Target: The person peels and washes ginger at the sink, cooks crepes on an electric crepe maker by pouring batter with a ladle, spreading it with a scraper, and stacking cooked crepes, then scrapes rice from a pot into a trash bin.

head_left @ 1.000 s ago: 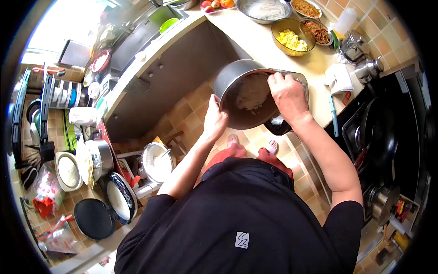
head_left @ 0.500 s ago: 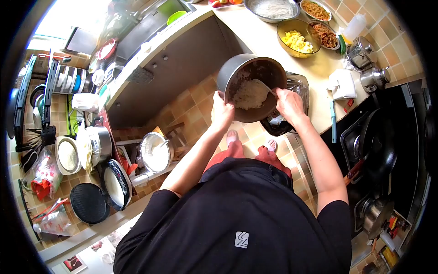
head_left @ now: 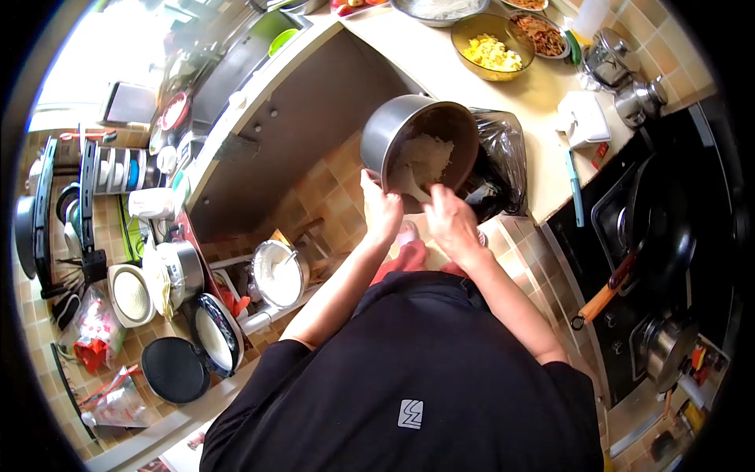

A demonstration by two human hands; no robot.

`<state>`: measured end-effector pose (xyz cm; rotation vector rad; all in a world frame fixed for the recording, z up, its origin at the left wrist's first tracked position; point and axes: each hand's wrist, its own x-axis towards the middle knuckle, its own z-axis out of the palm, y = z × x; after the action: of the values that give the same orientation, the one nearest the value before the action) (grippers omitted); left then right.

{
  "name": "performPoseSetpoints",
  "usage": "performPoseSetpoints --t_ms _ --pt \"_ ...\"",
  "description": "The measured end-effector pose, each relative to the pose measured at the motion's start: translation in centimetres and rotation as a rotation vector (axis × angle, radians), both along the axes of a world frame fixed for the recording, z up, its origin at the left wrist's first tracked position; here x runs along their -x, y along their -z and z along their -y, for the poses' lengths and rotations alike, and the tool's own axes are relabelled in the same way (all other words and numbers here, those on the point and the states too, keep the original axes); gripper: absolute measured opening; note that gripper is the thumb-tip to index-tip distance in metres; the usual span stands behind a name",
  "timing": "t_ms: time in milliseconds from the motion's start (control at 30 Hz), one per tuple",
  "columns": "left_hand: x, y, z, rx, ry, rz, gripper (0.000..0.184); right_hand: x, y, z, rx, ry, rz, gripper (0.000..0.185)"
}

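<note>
A dark grey inner pot [head_left: 377,145] is held tilted in front of me, its mouth turned to the right. White rice [head_left: 427,157] clings in a clump inside it. My left hand [head_left: 383,212] grips the pot's near left side, thumb by the rim. My right hand [head_left: 450,223] is closed round the handle of a pale rice paddle [head_left: 410,187], whose blade reaches into the pot at the edge of the rice. Most of the handle is hidden by my fingers.
A black plastic bag [head_left: 503,149] hangs right of the pot, beside the counter [head_left: 543,177]. On that counter stand a bowl of yellow scrambled egg [head_left: 492,53] and a plate of shredded food [head_left: 541,35]. A wok [head_left: 657,244] sits on the stove at right.
My right hand with the paddle has moved left and down, from the pot's right rim to its near side. The pot has shifted slightly left. The head view has also shifted.
</note>
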<state>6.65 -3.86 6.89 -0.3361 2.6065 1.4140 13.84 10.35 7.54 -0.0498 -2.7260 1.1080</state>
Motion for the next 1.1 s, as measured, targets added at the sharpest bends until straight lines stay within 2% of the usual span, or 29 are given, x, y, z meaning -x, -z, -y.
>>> performPoseSetpoints --t_ms 67,100,200,233,300,400,500,533,667,700,833,933,1100 --pt "-0.4 0.5 -0.5 -0.015 -0.037 -0.011 0.042 0.5 2.5 1.2 -0.176 -0.146 0.101 0.016" --pt "-0.5 0.7 -0.5 -0.008 -0.021 -0.006 0.045 1.3 2.0 1.3 -0.247 -0.266 0.289 0.009" --pt "-0.3 1.0 -0.3 0.027 0.009 -0.035 0.056 2.3 3.1 2.6 -0.379 -0.192 0.275 0.015" --pt "-0.4 1.1 -0.2 0.046 0.007 -0.064 0.059 2.1 3.2 3.3 -0.323 -0.024 0.177 0.020" --pt "-0.2 1.1 0.1 0.095 0.011 -0.075 0.070 2.1 4.4 3.5 -0.323 -0.005 0.152 0.021" --pt "-0.5 0.4 0.5 0.164 0.053 -0.104 0.071 2.3 4.5 3.1 -0.319 0.005 0.185 0.016" --pt "-1.4 0.6 0.0 0.327 0.100 -0.341 0.072 1.9 5.1 2.1 -0.311 0.024 0.188 0.015" --pt "-1.4 0.5 -0.3 0.355 0.111 -0.349 0.072 1.8 5.4 1.7 -0.310 0.034 0.175 0.016" --pt "-1.5 -1.5 -1.9 0.402 0.119 -0.369 0.071 0.5 4.2 -0.7 -0.337 0.073 0.204 0.023" --pt "-1.4 -1.7 -2.2 0.394 0.113 -0.373 0.070 0.0 2.9 -1.5 -0.229 0.065 0.248 0.032" --pt "-1.5 -2.4 -3.2 0.400 0.121 -0.367 0.072 -1.6 4.8 -3.2 -0.300 0.123 0.112 0.027" --pt "-1.4 -2.2 -3.4 0.394 0.127 -0.378 0.073 -2.8 3.6 -5.2 -0.244 0.167 0.142 0.021" --pt "-0.9 -1.5 -3.4 0.397 0.126 -0.386 0.073 -3.9 2.3 -7.0 0.010 0.315 0.223 0.017"
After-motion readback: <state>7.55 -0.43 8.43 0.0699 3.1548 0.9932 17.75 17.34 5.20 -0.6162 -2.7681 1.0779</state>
